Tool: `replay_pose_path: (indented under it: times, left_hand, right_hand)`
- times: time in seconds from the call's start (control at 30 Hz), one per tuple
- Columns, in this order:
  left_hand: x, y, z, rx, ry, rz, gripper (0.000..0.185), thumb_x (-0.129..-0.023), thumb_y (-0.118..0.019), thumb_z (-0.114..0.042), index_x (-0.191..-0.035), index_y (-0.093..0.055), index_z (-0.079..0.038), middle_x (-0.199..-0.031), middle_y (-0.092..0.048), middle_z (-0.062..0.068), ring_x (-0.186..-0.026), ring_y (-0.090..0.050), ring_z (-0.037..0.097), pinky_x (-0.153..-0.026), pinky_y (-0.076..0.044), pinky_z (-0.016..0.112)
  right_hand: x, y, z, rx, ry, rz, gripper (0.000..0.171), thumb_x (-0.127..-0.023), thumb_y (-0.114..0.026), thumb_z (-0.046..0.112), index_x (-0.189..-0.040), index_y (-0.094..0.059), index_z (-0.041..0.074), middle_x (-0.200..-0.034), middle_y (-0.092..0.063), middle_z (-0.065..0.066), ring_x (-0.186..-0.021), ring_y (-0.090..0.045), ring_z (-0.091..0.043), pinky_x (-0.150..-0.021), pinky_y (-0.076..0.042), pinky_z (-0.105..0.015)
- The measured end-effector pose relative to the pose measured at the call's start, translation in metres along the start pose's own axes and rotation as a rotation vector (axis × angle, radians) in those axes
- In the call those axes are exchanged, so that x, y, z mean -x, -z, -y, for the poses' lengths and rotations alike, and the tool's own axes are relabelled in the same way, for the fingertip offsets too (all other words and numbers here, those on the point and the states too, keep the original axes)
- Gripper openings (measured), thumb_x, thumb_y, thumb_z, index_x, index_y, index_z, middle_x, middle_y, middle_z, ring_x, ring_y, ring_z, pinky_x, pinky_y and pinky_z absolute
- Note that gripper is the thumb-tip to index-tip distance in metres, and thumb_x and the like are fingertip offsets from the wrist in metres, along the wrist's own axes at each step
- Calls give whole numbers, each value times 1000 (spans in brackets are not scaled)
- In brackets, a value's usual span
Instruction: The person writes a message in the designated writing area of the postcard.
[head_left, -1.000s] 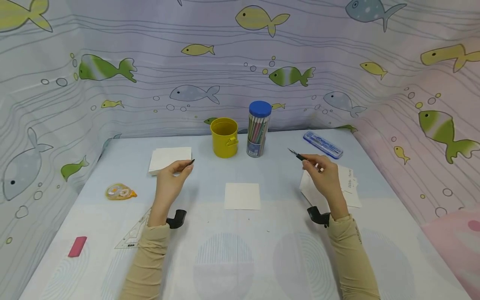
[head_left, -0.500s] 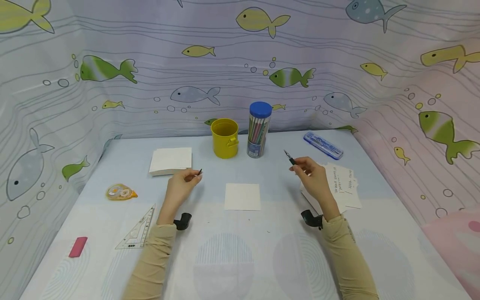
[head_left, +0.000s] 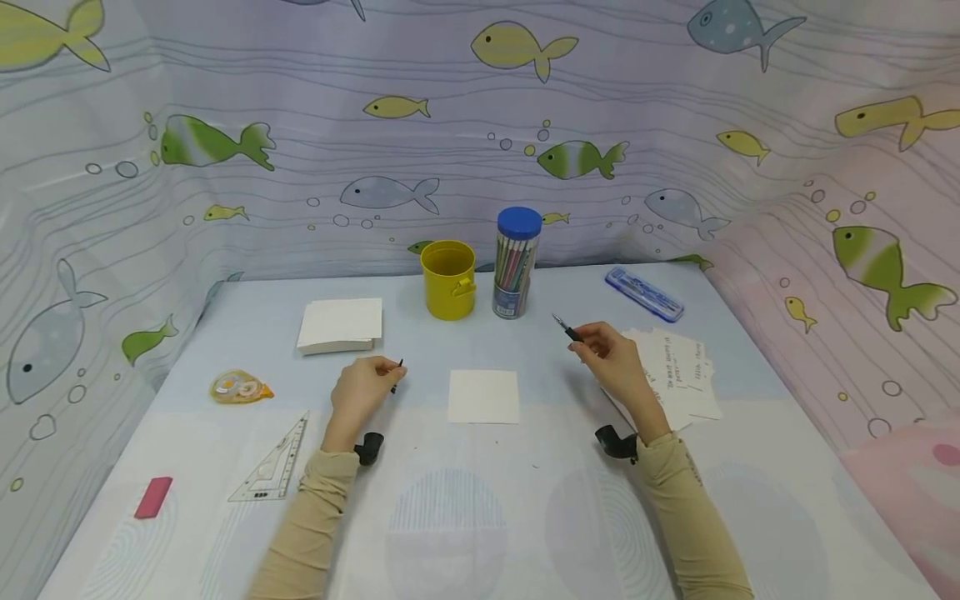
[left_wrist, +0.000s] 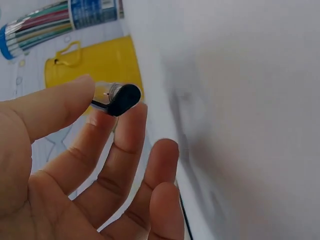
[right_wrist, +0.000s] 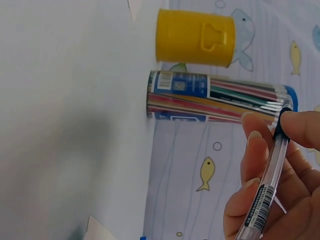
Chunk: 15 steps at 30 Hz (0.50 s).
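Pinching a rounded black cap, left hand; right hand grips clear-barrelled pen.

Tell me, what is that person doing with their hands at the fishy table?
A person sits at a table with a pen taken apart. The right hand holds the pen with its tip up in the air. The left hand pinches the pen's small black cap between thumb and fingers. A blank white paper square lies between the hands. A yellow cup and a tube of pencils stand behind it.
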<state>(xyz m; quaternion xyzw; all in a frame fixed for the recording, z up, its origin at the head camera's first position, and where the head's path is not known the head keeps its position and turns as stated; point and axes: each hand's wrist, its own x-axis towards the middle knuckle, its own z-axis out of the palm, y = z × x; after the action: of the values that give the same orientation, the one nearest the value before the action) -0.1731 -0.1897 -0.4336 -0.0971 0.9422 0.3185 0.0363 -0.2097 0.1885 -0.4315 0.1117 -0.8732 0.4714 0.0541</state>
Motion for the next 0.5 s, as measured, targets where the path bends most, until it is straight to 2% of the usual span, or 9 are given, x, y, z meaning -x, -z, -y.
replay_pose_path:
  times: [0.1, 0.3, 0.5]
  left_hand:
    - [0, -2, 2, -5, 4, 11, 35, -94, -62, -36, -111, -71, -8, -101, -73, 12, -71, -61, 18, -52, -40, 25]
    - [-2, -4, 6, -17, 8, 25, 36, -94, -61, -36, -112, -70, -6, -104, -73, 13, -72, -61, 18, -52, -41, 25]
    - [-2, -4, 7, -26, 3, 28, 36, -93, -61, -35, -114, -70, -6, -105, -73, 14, -73, -63, 19, -52, -43, 26]
  right_hand:
    - [0, -2, 0, 9, 8, 5, 21, -96, -62, 21, -115, -63, 12, -98, -73, -15, -78, -59, -13, -71, -45, -25]
    - [-1, -5, 1, 28, 16, 3, 19, -95, -62, 20, -112, -64, 12, -96, -75, -13, -77, -55, -14, -69, -41, -24]
    - [-1, -7, 0, 20, 3, 20, 20, -95, -62, 19, -113, -63, 11, -99, -74, -15, -83, -59, -15, -74, -43, -27]
